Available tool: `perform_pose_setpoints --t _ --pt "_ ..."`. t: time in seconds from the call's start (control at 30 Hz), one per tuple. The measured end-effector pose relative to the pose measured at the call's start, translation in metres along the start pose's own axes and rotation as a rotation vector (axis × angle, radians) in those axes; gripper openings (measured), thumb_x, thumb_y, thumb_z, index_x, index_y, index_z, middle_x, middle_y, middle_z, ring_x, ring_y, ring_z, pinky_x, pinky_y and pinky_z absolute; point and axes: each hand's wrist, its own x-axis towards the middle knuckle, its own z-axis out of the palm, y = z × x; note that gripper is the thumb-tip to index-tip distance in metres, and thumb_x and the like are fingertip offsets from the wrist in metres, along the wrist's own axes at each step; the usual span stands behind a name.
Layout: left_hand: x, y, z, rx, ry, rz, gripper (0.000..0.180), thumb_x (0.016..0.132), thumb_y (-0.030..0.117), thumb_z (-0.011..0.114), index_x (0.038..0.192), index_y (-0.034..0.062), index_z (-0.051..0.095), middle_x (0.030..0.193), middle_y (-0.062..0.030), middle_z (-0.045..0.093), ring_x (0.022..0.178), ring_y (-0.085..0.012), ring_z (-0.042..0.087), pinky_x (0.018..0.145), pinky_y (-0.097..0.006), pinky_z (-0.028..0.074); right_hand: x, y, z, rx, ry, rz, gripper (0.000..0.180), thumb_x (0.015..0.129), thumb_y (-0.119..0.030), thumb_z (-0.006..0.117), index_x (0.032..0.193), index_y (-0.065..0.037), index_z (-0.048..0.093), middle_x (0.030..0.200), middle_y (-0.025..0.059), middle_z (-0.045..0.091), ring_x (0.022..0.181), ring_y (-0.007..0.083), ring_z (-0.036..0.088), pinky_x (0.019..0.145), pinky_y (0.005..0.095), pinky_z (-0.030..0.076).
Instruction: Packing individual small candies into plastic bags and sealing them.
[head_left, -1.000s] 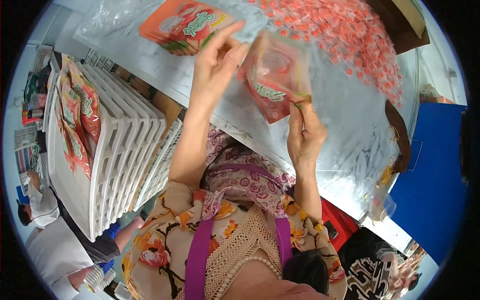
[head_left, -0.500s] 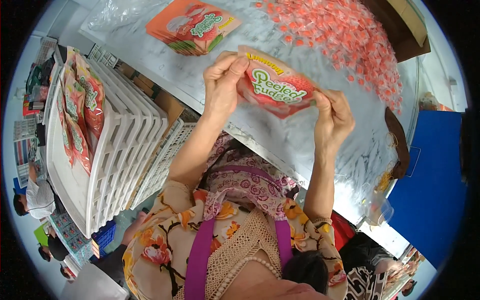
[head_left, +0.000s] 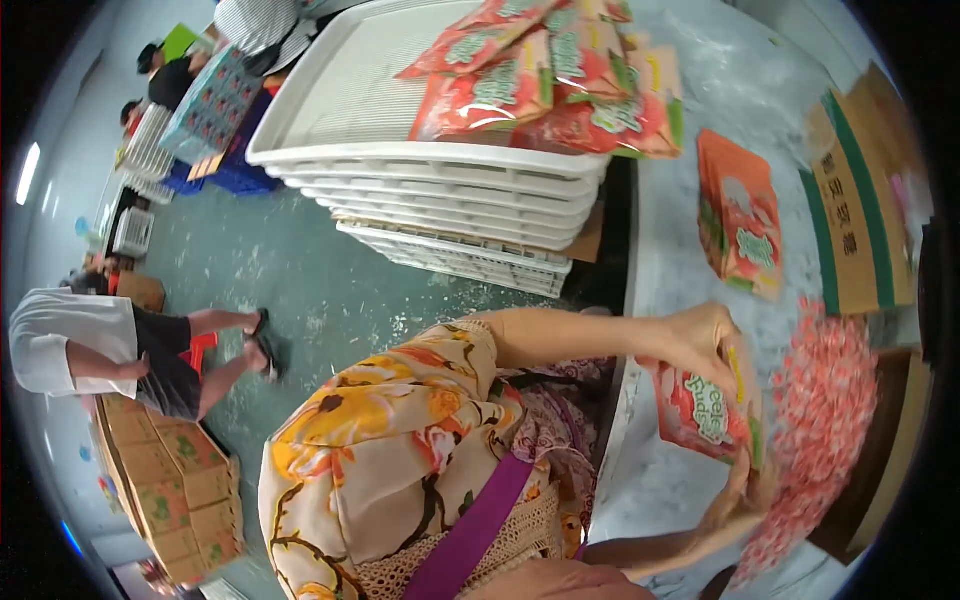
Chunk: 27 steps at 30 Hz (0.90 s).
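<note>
Between my two hands is a red and pink candy pouch (head_left: 690, 412), held at the right of the view over the marble-patterned table (head_left: 645, 290). My left hand (head_left: 703, 343) pinches one end of its top strip. The fingers of my right hand (head_left: 742, 495) are closed on the other end and partly blurred. Whether the pouch is sealed I cannot tell. Beyond my left hand lies a fanned stack of flat pouches (head_left: 745, 215). Close to both hands, a large heap of small wrapped red candies (head_left: 825, 400) spreads over the table.
White plastic trays (head_left: 440, 165) stand stacked left of the table, with several filled pouches (head_left: 495, 90) on the top one. Cardboard boxes (head_left: 850, 210) stand along the table's far side. On the green floor (head_left: 300, 310), a person (head_left: 120, 340) walks past stacked cartons (head_left: 180, 480).
My view has swung to the left, bringing the tray stack and floor to the middle. Both hands still hold the pouch, which now appears turned in the view.
</note>
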Motion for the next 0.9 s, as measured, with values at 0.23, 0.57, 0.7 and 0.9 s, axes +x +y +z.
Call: perform_pose_setpoints --t 0.23,0.57,0.7,0.9 --pt "-0.026 0.019 -0.007 0.402 0.109 0.278 0.019 0.065 0.016 0.081 0.08 0.0064 0.075 0.068 -0.0088 0.065 0.061 -0.0207 0.062 0.054 -0.031 0.047 0.051 -0.054 0.018 -0.115 -0.305 -0.175 0.018 0.079 -0.007 0.071 0.091 0.005 0.063 0.079 0.0136 0.058 0.072 0.0251 0.056 0.065 0.0339 0.044" --pt "-0.043 0.031 -0.012 0.401 0.142 0.265 0.024 0.063 0.017 0.083 0.074 0.0008 0.07 0.066 -0.0094 0.064 0.059 -0.021 0.062 0.053 -0.031 0.046 0.047 -0.065 0.03 -0.08 -0.27 -0.225 0.015 0.076 0.001 0.071 0.077 0.006 0.057 0.066 0.0112 0.051 0.057 0.0216 0.047 0.055 0.0344 0.039" --pt "-0.042 0.028 -0.003 0.322 0.127 0.272 0.024 0.064 0.018 0.082 0.072 0.0001 0.069 0.064 -0.0097 0.063 0.057 -0.0219 0.061 0.051 -0.031 0.045 0.04 -0.067 0.022 -0.132 -0.25 -0.248 0.014 0.075 0.002 0.07 0.075 0.006 0.057 0.064 0.0107 0.052 0.058 0.0224 0.048 0.055 0.0349 0.038" --pt "-0.043 0.034 -0.002 0.37 0.062 0.299 0.019 0.067 0.015 0.08 0.074 0.0008 0.069 0.066 -0.0104 0.063 0.059 -0.0231 0.062 0.052 -0.032 0.045 0.035 -0.07 0.019 -0.163 -0.237 -0.281 0.015 0.075 -0.002 0.072 0.078 0.004 0.059 0.068 0.0105 0.054 0.061 0.0244 0.051 0.057 0.0361 0.039"
